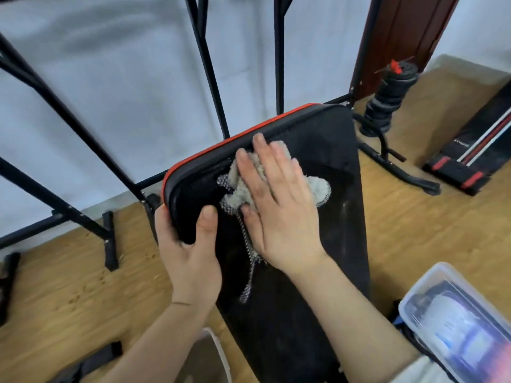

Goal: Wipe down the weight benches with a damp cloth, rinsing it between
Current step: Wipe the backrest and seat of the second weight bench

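Mid-wipe: right hand [279,205], fingers spread flat, presses cloth [315,189] onto bench [326,139] near its red top edge, left hand [188,252] grips bench's corner; next move likely needs strokes down the bench, then a rinse.

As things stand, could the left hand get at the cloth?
Probably yes. The left hand grips the bench pad corner close beside the cloth, bare pad between them; the right hand covers most of it, leaving its near edge free.
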